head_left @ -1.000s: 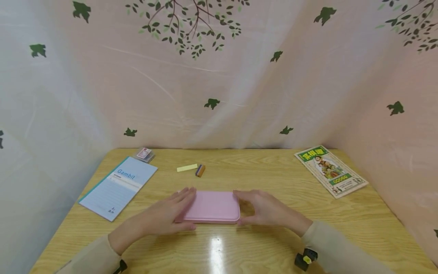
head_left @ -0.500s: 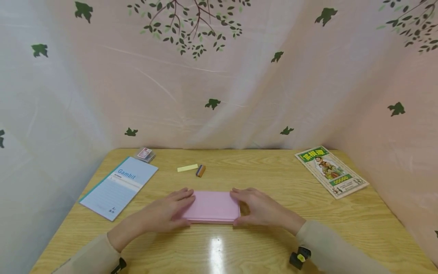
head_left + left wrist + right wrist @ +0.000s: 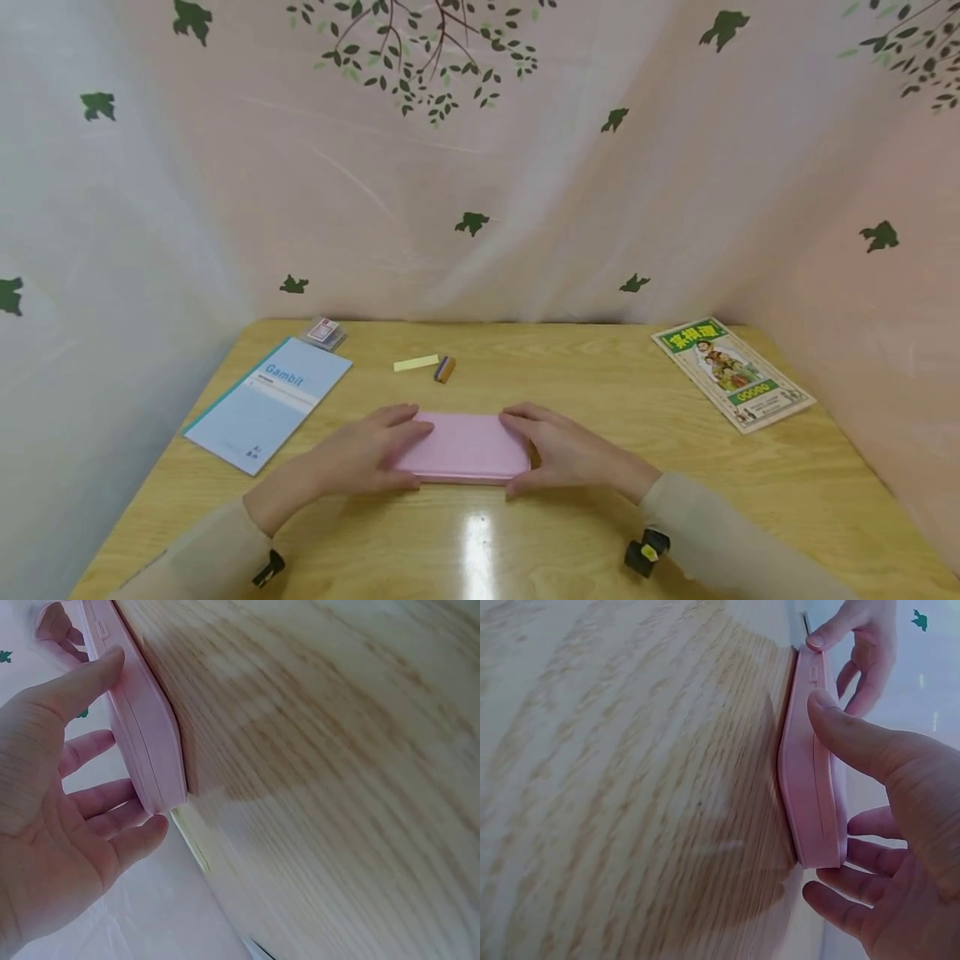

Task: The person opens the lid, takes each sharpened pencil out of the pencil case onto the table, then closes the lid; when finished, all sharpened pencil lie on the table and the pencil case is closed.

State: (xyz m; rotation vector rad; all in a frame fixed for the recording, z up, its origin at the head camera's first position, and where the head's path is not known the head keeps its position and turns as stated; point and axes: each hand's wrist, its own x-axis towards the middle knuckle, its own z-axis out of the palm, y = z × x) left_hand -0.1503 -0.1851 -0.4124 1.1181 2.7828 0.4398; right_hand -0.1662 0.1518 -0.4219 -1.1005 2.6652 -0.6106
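A closed pink pencil case (image 3: 468, 446) lies flat on the table between the two hands. My left hand (image 3: 367, 450) holds its left end, with the thumb on the front side and the fingers over the top and far edge. At the opposite end, my right hand (image 3: 562, 450) grips in the same manner, its thumb near the front corner. From the left wrist, the case (image 3: 146, 735) shows a seam along its side and a small catch. The right wrist view shows that front side of the case (image 3: 810, 772) too, resting on the wood.
Behind the case lie a yellow strip (image 3: 416, 363) and a small orange and blue block (image 3: 445, 369). A blue notebook (image 3: 270, 404) is on the left, with a small clear box (image 3: 325, 332) behind it. An illustrated booklet (image 3: 731, 372) lies at the right.
Both hands have moved slightly inward over the ends of the pencil case, the right one more clearly leftward. The case stays closed on the table. The head view has shifted a little.
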